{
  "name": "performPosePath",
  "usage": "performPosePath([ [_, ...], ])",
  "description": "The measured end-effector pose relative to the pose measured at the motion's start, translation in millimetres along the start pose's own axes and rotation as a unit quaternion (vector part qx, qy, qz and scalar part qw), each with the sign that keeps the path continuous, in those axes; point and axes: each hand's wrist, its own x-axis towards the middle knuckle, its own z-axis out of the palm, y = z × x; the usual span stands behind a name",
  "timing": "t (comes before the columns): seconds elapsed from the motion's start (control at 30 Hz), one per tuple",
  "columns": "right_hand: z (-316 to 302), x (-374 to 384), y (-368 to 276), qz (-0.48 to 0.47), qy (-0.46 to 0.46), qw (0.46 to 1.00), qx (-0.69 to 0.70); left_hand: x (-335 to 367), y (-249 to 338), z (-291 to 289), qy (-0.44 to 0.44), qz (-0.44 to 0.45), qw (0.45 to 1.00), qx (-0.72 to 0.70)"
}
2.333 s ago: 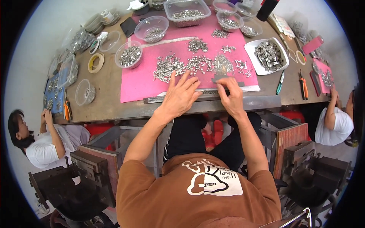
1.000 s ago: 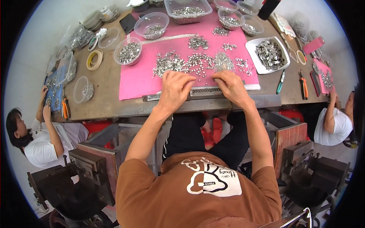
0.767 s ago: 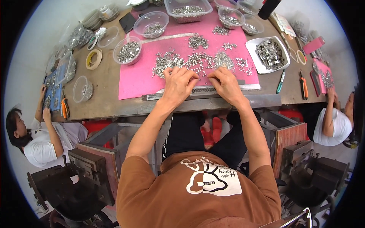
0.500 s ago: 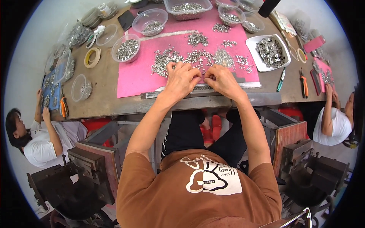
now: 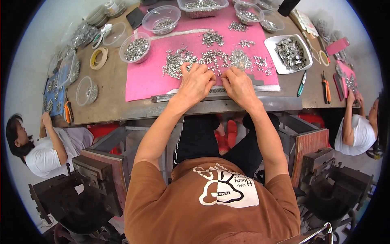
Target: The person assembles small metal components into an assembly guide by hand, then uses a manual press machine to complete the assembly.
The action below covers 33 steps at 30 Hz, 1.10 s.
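Note:
Both hands work at the near edge of a pink mat [image 5: 140,83], over a narrow dark metal strip [image 5: 164,98] with a row of small slots. My left hand [image 5: 196,82] is bent over the strip with thumb and fingers drawn together; whatever lies between the fingertips is too small to make out. Just right of it, my right hand [image 5: 240,86] is likewise curled in a pinch, its contents hidden. Beyond the fingers lie a large heap of small silvery metal pieces [image 5: 175,61], a scattered group of similar pieces [image 5: 214,58] and a pile of thin shiny pins [image 5: 241,60].
Left stand a clear tub of metal pieces [image 5: 136,49] and a tape roll [image 5: 98,59]. Right are a white dish of metal parts [image 5: 270,44], a teal-handled tool [image 5: 302,83] and orange-handled pliers [image 5: 326,90]. Co-workers sit at left [image 5: 44,156] and right [image 5: 355,134].
My hands have drawn slightly apart, uncovering more of the strip between them. My right fingers have shifted a little rightward. The left co-worker's hands have come down and closer together.

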Motion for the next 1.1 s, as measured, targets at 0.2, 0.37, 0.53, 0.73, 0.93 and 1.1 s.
performPosePath([
  [0.2,-5.6,-18.6,-17.9,0.033,0.037,0.995,0.092,-13.7,9.6,-7.7,0.042,-0.012,0.998,-0.037],
  [0.37,9.1,-29.1,-25.4,0.042,0.086,0.991,0.095,-25.9,22.0,-9.6,0.072,-0.016,0.995,-0.063],
  [0.53,11.5,-29.6,-27.5,0.008,0.106,0.992,0.065,-31.7,22.3,-1.4,0.071,-0.028,0.995,-0.065],
  [0.73,3.7,-24.2,-19.1,0.033,0.082,0.992,0.088,-34.5,18.6,2.1,0.08,-0.02,0.994,-0.069],
  [0.93,3.6,0.2,0.1,0.018,0.08,0.996,0.032,-31.2,27.6,7.1,0.112,-0.026,0.99,-0.08],
  [1.1,13.8,11.2,4.1,-0.011,0.032,0.999,-0.03,-32.3,28.5,12.6,0.11,-0.028,0.992,-0.053],
])
